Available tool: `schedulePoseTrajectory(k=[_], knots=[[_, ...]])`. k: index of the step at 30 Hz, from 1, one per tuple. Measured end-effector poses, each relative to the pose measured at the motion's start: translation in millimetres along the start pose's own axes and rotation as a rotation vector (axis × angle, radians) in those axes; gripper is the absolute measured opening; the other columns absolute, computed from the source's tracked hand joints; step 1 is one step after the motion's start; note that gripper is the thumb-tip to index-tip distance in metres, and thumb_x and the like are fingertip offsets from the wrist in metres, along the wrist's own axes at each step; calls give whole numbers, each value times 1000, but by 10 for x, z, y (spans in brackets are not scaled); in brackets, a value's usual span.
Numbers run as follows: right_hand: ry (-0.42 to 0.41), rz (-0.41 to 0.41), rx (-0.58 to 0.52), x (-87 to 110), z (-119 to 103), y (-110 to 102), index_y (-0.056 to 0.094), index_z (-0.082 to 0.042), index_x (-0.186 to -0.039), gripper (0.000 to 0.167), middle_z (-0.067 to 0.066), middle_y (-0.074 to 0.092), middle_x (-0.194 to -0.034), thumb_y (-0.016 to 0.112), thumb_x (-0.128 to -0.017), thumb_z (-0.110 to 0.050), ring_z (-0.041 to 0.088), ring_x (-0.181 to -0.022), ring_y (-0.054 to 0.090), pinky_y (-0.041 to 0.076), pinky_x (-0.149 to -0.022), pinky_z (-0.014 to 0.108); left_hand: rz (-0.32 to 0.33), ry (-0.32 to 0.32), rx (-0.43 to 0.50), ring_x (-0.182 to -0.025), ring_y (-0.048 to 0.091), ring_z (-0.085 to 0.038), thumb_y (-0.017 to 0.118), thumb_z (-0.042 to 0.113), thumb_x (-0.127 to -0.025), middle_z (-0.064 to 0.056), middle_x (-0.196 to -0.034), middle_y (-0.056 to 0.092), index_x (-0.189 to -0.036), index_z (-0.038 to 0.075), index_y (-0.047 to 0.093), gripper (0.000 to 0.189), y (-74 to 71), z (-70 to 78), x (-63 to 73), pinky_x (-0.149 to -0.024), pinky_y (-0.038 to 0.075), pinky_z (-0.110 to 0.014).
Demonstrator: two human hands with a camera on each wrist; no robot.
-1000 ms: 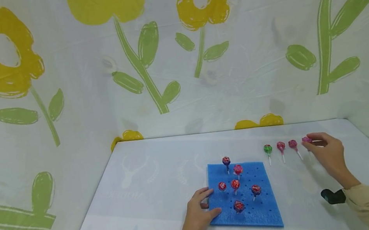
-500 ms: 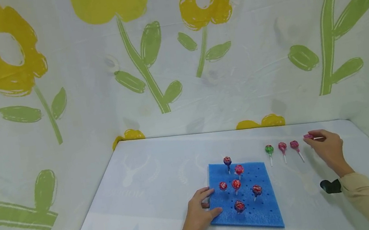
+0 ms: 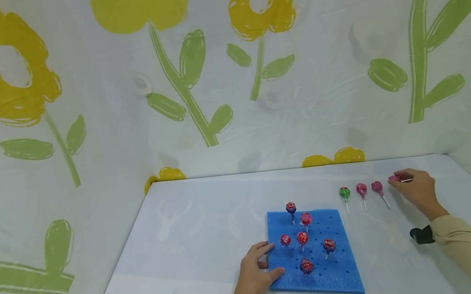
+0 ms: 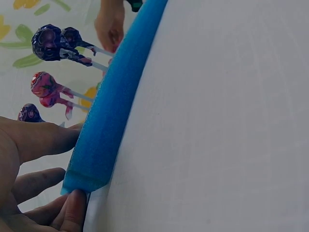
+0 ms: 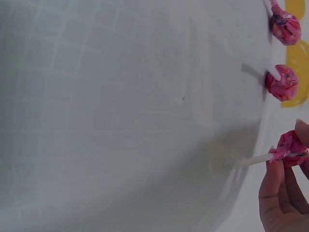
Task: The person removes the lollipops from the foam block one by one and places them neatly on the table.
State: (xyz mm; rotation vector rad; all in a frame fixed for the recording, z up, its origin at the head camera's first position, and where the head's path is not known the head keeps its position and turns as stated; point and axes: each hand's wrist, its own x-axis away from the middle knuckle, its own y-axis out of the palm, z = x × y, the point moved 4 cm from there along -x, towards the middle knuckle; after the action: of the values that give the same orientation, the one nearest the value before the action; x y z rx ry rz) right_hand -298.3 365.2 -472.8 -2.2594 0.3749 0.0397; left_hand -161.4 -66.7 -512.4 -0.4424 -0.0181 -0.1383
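My right hand (image 3: 420, 193) pinches a pink-wrapped lollipop (image 5: 289, 149) by its wrapped head, above the table at the far right. Its white stick points away from the fingers in the right wrist view. To the left of that hand, a green lollipop (image 3: 344, 192) and two pink ones (image 3: 361, 189) lie in a row. My left hand (image 3: 253, 271) grips the left edge of a blue foam board (image 3: 343, 272), thumb and a finger over the top, other fingers against its side. Several red and dark-wrapped lollipops (image 3: 302, 238) stand upright in the board's holes.
The white table (image 3: 193, 233) meets a cloth wall with flowers (image 3: 278, 126) at its back edge. Small holes dot the right part of the board. A dark strap piece (image 3: 422, 235) hangs by my right sleeve (image 3: 460, 236).
My right hand has lifted the pink lollipop from the end of the row, and its stick has swung round toward the right. The left hand stays on the board.
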Motion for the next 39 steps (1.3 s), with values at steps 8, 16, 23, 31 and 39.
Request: schedulePoseTrajectory(k=[8,16,23,31,39], knots=[[9,-19,38,-6,90,52,58,16,-109,38,33,60,-100,67,-86,-12,42,-90,54,45,-69,45,-7,13,9,-94,59,-20,80,20,-76,-12,-133,50,-124,9,62,53,-8,9,9,-78,53,-31],[36,-47,42,-28,140,80,55,15,-113,38,35,58,-104,66,-87,-10,44,-93,54,47,-75,51,-7,23,20,-92,59,-20,81,19,-75,-12,-133,51,-124,9,62,53,-6,14,19,-77,54,-32],[44,-53,43,3,109,78,52,15,-115,40,37,55,-108,65,-86,-8,47,-96,52,48,-71,48,-6,33,22,-92,59,-21,81,18,-74,-12,-132,51,-123,9,63,53,-3,17,21,-77,54,-32],[75,-64,27,24,141,64,49,15,-120,45,37,52,-112,63,-88,-13,48,-101,50,49,-64,39,-2,35,17,-92,59,-21,81,19,-75,-13,-132,51,-123,9,62,53,-3,16,23,-77,54,-32],[34,-60,70,55,146,7,51,15,-116,43,39,51,-112,62,-89,-16,51,-101,47,46,-71,51,-3,31,6,-93,60,-23,81,19,-75,-13,-133,50,-124,9,62,53,-9,21,28,-78,54,-33]])
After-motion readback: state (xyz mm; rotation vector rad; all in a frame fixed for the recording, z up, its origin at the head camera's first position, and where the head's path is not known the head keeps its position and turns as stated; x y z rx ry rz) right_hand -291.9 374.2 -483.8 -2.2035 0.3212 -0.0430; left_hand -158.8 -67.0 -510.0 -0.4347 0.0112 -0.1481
